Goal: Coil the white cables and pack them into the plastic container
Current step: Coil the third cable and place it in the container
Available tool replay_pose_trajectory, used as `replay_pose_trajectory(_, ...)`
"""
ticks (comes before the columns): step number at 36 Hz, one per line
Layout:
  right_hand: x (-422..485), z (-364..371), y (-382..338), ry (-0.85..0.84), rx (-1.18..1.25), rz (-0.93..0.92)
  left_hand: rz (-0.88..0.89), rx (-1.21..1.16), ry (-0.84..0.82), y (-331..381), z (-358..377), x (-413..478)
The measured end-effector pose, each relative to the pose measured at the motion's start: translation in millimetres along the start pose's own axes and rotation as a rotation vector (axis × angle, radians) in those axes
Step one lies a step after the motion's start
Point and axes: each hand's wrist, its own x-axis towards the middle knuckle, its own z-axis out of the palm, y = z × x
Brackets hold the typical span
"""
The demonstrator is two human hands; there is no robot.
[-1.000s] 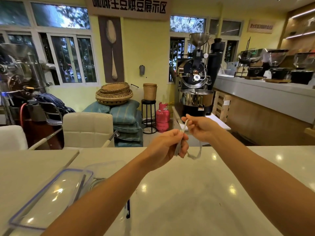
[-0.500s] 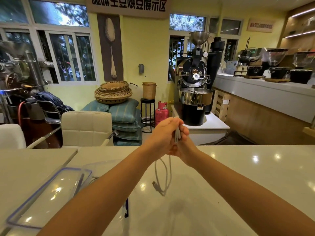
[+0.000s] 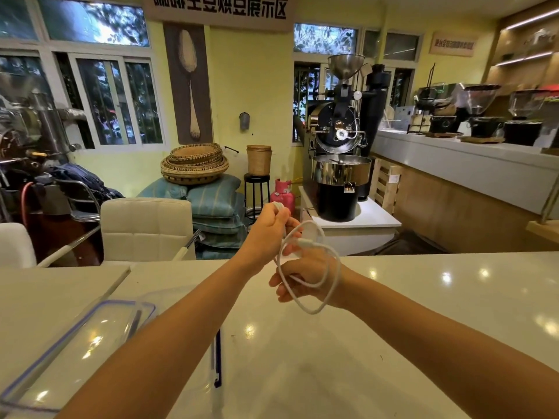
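Note:
A thin white cable (image 3: 331, 267) hangs in the air above the pale counter, looped around my right hand (image 3: 305, 275). My left hand (image 3: 269, 228) is raised just above and left of it, fingers pinched on one end of the cable. The loops pass over the back of my right hand and sag below it. A clear plastic container (image 3: 178, 300) sits at the lower left, mostly hidden behind my left forearm. Its transparent lid (image 3: 69, 355) with a blue rim lies tilted beside it.
The glossy white counter (image 3: 423, 313) stretches right and forward. Two white chairs (image 3: 145, 228) stand behind its far edge on the left. A coffee roaster (image 3: 341, 164) and a long bar with grinders (image 3: 481, 116) stand farther back.
My hands were together with the cable dangling down; now my right hand has dropped lower and the cable is wound in loops around it, while my left hand holds the end higher.

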Motion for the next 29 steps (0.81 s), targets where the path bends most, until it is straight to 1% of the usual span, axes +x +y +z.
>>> replay_pose_trajectory(3,-8,-8,-10,-0.077,0.114,-0.024,0.029,0.094,0.043,-5,-2,2)
replay_pose_trajectory(8,-16,-32,-30,-0.173,0.326,-0.072,0.015,0.118,-0.013,-15,-5,-2)
replay_pose_trajectory(11,-16,-45,-42,-0.182,0.460,-0.125,0.012,0.066,-0.121,-15,-1,-9)
replay_pose_trajectory(13,-10,-53,-46,-0.126,0.444,-0.143,0.011,0.028,-0.187,-12,2,-14)
replay_pose_trajectory(16,0,-60,-47,-0.072,0.390,-0.158,0.002,-0.016,-0.208,-10,7,-19)
replay_pose_trajectory(19,9,-61,-46,-0.031,0.432,-0.176,0.029,-0.039,-0.214,-8,10,-21)
replay_pose_trajectory(23,19,-58,-44,0.064,0.442,-0.171,0.025,-0.087,-0.265,-3,8,-24)
replay_pose_trajectory(26,24,-56,-41,0.115,0.411,-0.152,0.012,-0.076,-0.315,-1,6,-28)
replay_pose_trajectory(29,29,-53,-38,0.118,0.332,-0.166,-0.024,-0.034,-0.362,1,4,-30)
